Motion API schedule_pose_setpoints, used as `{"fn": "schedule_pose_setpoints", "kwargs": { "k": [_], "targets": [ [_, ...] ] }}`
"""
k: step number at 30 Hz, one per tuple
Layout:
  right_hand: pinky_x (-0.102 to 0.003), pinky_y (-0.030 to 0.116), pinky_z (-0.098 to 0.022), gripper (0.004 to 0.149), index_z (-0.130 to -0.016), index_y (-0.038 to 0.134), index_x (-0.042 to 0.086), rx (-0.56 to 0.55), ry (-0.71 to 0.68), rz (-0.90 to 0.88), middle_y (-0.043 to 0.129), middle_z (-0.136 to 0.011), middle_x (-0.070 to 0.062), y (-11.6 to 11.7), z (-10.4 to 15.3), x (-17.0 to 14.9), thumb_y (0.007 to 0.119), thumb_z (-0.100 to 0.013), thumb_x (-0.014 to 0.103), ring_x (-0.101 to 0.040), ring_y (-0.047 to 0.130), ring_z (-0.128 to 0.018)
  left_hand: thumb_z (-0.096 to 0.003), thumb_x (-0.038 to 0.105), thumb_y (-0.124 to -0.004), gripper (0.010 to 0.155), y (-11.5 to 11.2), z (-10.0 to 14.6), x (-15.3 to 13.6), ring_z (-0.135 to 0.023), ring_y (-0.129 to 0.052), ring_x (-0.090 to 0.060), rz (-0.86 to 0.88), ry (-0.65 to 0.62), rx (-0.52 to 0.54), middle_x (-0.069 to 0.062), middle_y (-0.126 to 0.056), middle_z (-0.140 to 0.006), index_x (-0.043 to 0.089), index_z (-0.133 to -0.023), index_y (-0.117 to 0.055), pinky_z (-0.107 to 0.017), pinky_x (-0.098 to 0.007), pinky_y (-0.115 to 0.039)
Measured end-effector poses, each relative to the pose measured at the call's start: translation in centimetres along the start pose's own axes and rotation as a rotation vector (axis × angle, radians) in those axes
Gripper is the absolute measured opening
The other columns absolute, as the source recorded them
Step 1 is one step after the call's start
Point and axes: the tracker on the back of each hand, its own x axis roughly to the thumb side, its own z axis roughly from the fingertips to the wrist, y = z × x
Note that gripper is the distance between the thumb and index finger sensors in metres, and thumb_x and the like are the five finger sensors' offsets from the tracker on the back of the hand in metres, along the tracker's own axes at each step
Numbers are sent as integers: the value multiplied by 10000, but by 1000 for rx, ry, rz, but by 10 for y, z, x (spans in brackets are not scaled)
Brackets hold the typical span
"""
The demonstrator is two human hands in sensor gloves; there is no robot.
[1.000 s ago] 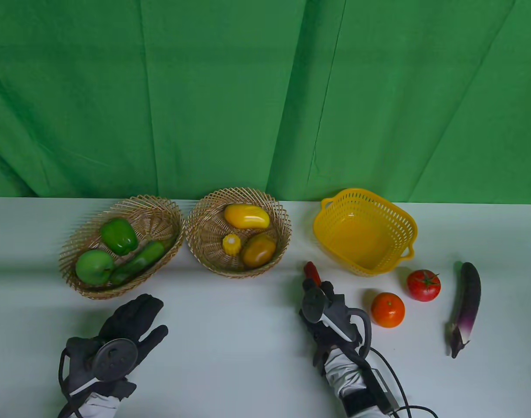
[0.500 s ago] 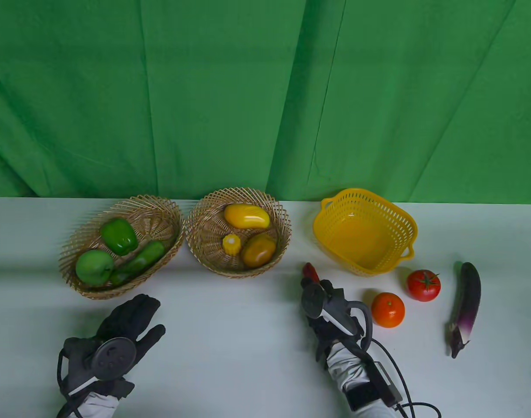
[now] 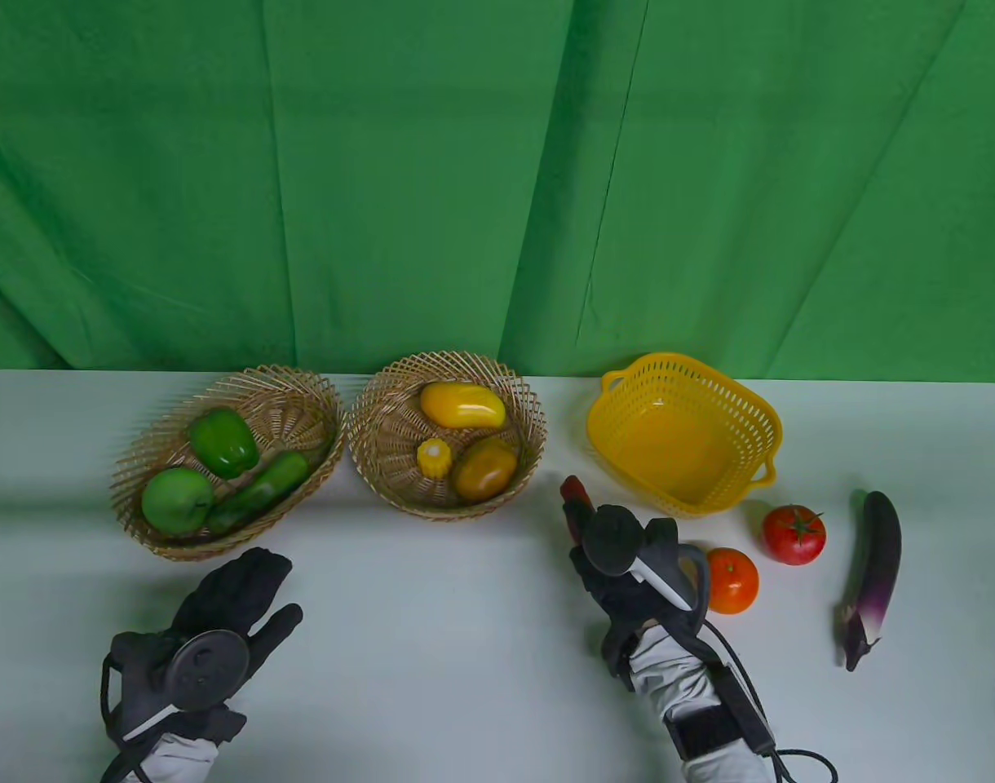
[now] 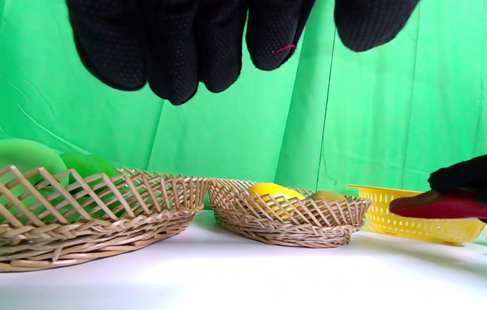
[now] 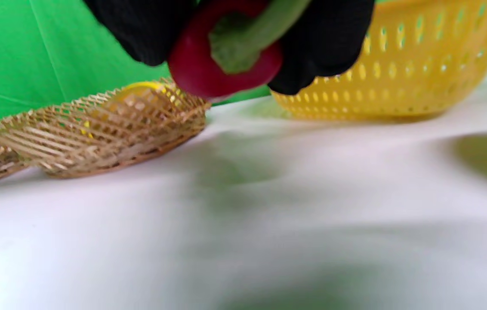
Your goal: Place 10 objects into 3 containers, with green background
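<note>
My right hand (image 3: 583,522) grips a red chili pepper (image 3: 572,490) with a green stem (image 5: 243,38), lifted off the table just left of the empty yellow plastic basket (image 3: 758,424). In the left wrist view the pepper (image 4: 445,206) sticks out leftward from the fingers. My left hand (image 3: 241,583) is flat and empty on the table below the left wicker basket (image 3: 151,457), which holds a green pepper (image 3: 223,441), a green apple (image 3: 176,500) and a cucumber (image 3: 257,491). The middle wicker basket (image 3: 375,408) holds a yellow mango (image 3: 462,404), a corn piece (image 3: 434,457) and an orange-yellow fruit (image 3: 484,469).
An orange (image 3: 734,581), a tomato (image 3: 793,533) and a purple eggplant (image 3: 873,571) lie on the white table right of my right hand. Green cloth hangs behind the table's far edge.
My right hand has lifted the red pepper and moved up toward the yellow basket, now covering part of the orange. My left hand has drifted slightly toward me.
</note>
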Motion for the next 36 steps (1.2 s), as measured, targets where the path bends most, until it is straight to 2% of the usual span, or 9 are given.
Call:
{"fn": "schedule_pose_setpoints", "kwargs": {
  "k": [9,18,23,36],
  "targets": [
    [-497,692,-664,595,-1129,452,314,-98,7,-18,515,-1165,-233,-40,-4,0,717,-596,325,-457,734,-869,-560,592,-620,648,0,1,-2,-963,-846,-373,1,1,8,-131,-745,-1116,263,-1117,-600,-628,-545,-756],
    [-495,682,-681,592,-1126,445,332,-191,147,-56,504,-1174,-216,-61,-25,-25,711,-597,326,-448,724,-885,-560,593,-619,650,0,1,-3,-964,-846,-373,1,3,12,-129,-746,-1116,261,-1118,-600,-628,-546,-756],
    [-498,665,-700,589,-1126,439,345,-186,256,-45,488,-1184,-199,-63,-40,-45,705,-601,326,-443,705,-903,-560,593,-620,647,0,1,-4,-964,-846,-372,0,7,14,-128,-743,-1117,263,-1117,-601,-628,-546,-756],
    [-502,644,-723,582,-1120,445,375,-157,396,101,483,-1195,-175,-48,-64,-74,703,-600,340,-424,690,-928,-560,592,-620,649,-2,1,-6,-964,-845,-373,-14,22,-2,-134,-744,-1116,262,-1118,-599,-628,-546,-756]
  ]
}}
